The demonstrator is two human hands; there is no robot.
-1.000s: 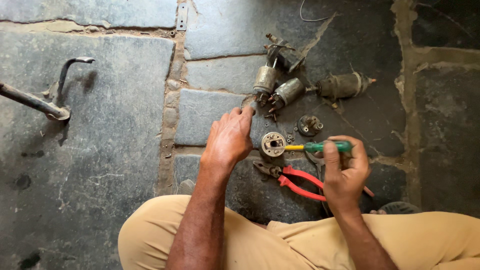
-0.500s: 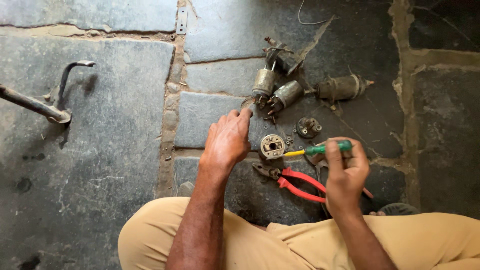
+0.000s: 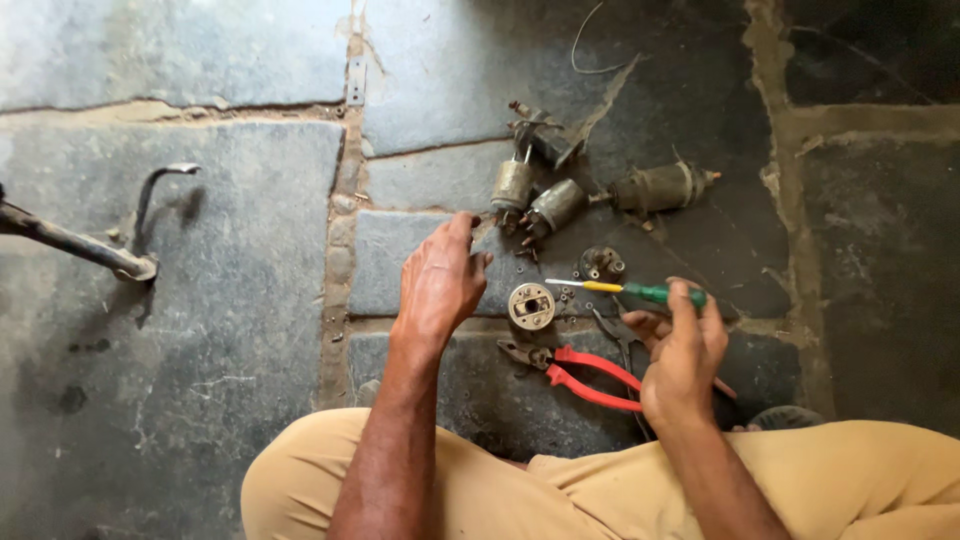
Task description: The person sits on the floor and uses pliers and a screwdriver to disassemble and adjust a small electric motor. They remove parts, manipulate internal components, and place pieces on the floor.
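Observation:
I sit on a stone floor [image 3: 200, 330] with small motor parts in front of me. My right hand [image 3: 683, 350] grips a screwdriver [image 3: 625, 290] with a green and yellow handle, its tip pointing left toward a round pale cap [image 3: 531, 304] lying on the floor. My left hand [image 3: 440, 283] hovers just left of that cap, fingers loosely curled and reaching toward a grimy cylindrical part [image 3: 513, 185]. Nothing shows in the left hand.
Red-handled pliers [image 3: 580, 372] lie near my knees. More dirty cylinders [image 3: 660, 187] and a small round plate [image 3: 602, 263] sit further out. A bent metal bar [image 3: 90, 245] crosses the floor at the left. A thin wire [image 3: 590, 40] lies at the top.
The screwdriver tip has drawn back from the round cap and now lies slightly above it. My left hand has shifted a little away from the cap.

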